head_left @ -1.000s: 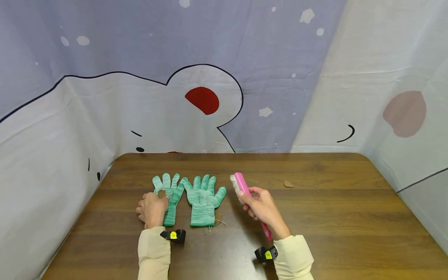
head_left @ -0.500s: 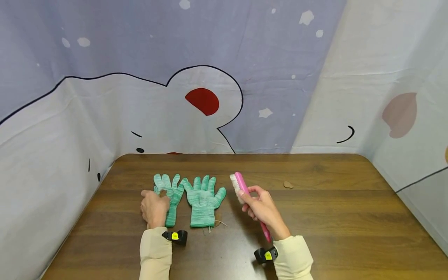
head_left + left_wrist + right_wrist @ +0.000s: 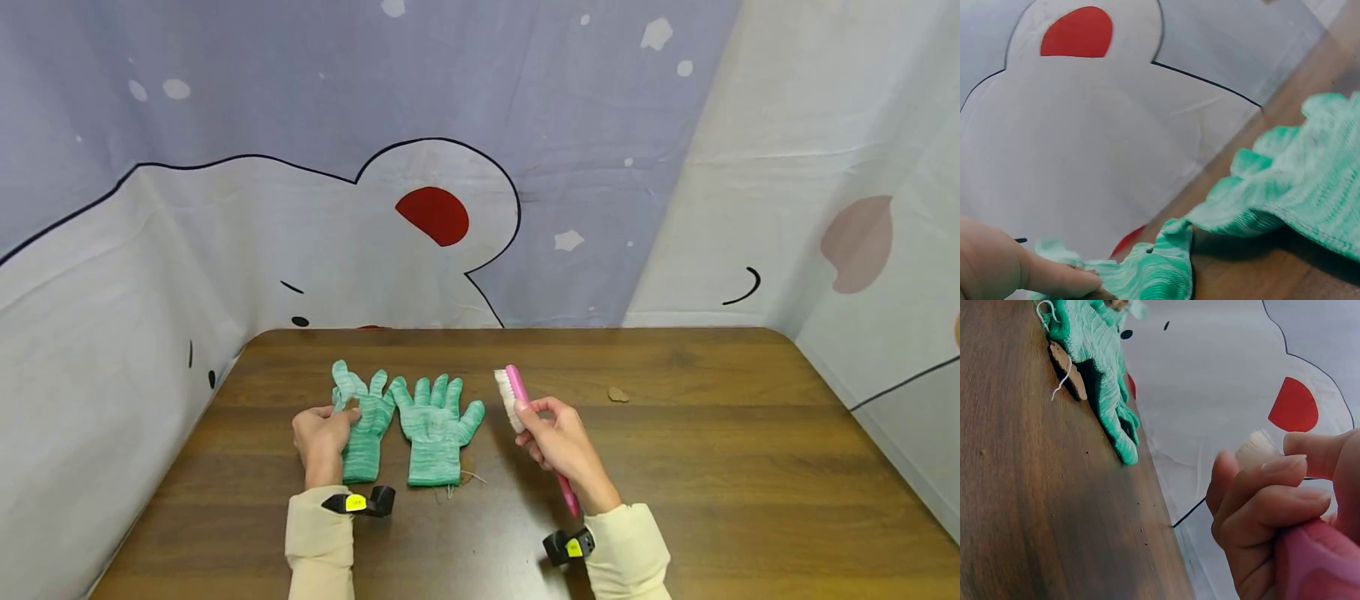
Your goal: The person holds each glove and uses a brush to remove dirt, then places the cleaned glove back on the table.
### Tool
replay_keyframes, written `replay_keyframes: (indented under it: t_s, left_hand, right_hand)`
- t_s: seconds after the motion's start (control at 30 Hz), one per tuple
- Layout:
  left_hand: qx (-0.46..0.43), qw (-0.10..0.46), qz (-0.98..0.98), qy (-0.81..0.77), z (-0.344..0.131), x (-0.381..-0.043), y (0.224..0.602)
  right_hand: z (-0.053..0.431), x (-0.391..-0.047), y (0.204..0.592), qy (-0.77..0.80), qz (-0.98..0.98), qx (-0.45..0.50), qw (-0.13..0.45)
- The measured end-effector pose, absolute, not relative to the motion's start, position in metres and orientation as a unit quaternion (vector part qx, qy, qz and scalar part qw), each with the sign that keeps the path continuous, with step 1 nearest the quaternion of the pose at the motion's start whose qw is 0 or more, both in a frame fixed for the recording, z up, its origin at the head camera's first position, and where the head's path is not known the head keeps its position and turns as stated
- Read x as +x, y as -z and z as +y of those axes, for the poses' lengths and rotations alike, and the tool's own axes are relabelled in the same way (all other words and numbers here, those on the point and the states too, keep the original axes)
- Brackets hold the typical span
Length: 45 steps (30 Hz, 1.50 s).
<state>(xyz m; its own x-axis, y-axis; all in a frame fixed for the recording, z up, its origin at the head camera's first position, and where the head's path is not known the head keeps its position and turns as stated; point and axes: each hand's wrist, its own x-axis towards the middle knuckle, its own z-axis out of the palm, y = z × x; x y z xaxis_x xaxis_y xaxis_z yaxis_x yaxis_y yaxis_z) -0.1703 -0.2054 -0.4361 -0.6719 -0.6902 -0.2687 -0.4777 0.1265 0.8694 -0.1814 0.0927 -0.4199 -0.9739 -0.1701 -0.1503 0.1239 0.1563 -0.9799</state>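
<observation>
A pale-to-dark green knitted glove [image 3: 363, 450] lies at the left, fingers pointing away. My left hand [image 3: 322, 437] pinches its left side, thumb on top and the other fingers mostly hidden. By that thumb tip is a small flat brown piece [image 3: 352, 404], partly covered. Alongside lies a second green glove [image 3: 435, 429], flat, with loose threads at its cuff. My right hand [image 3: 562, 446] holds a pink-handled brush [image 3: 517, 383] above the table, right of the gloves. Its white bristles [image 3: 1257, 449] face left in the head view.
The brown wooden table [image 3: 712, 475] carries another flat brown piece [image 3: 618, 394] at the back right. One more brown piece [image 3: 1067, 370] shows beside the second glove's cuff. Dark crumbs dot the table in the right wrist view. A printed curtain [image 3: 585, 167] stands behind.
My left hand has taken hold of the left glove's side; that glove's fingers have bent up and its cuff has shifted left. The right hand with the brush has hardly moved.
</observation>
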Motion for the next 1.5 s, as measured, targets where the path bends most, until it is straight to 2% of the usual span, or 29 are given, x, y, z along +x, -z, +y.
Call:
replay_keyframes:
  t_s: [0.4,0.57,0.67,0.77,0.87,0.93,1.0,1.13,1.2,1.37,1.5]
  left_hand:
    - [0.399,0.142,-0.703,0.572,-0.207,-0.171,0.435]
    - [0.358,0.174,-0.599,0.695,-0.206,-0.172,0.431]
    - [0.311,0.158,-0.467,0.812,-0.209,-0.171,0.426]
    - [0.271,0.113,-0.309,0.905,-0.213,-0.169,0.421]
    - [0.235,0.062,-0.250,0.937,-0.215,-0.168,0.418]
    - [0.205,0.048,-0.283,0.936,-0.213,-0.169,0.417]
    - [0.183,0.073,-0.359,0.912,-0.209,-0.170,0.417]
    - [0.151,0.163,-0.478,0.850,-0.197,-0.174,0.419]
    - [0.125,0.192,-0.499,0.836,-0.198,-0.182,0.432]
    - [0.034,0.203,-0.469,0.859,-0.209,-0.207,0.475]
    - [0.018,0.194,-0.482,0.854,-0.199,-0.202,0.462]
  right_hand:
    - [0.094,-0.184,0.419,0.651,0.752,-0.028,0.099]
    - [0.095,-0.184,0.419,0.643,0.760,-0.033,0.087]
    - [0.096,-0.184,0.420,0.641,0.762,-0.032,0.082]
    - [0.096,-0.183,0.419,0.641,0.762,-0.027,0.082]
    - [0.097,-0.182,0.419,0.642,0.762,-0.025,0.084]
    - [0.097,-0.182,0.418,0.644,0.759,-0.023,0.085]
    - [0.098,-0.182,0.418,0.648,0.757,-0.020,0.086]
    - [0.098,-0.181,0.416,0.650,0.755,-0.015,0.086]
    - [0.098,-0.181,0.416,0.650,0.755,-0.014,0.088]
    - [0.097,-0.183,0.417,0.653,0.751,-0.014,0.100]
    - [0.097,-0.184,0.415,0.653,0.750,-0.014,0.105]
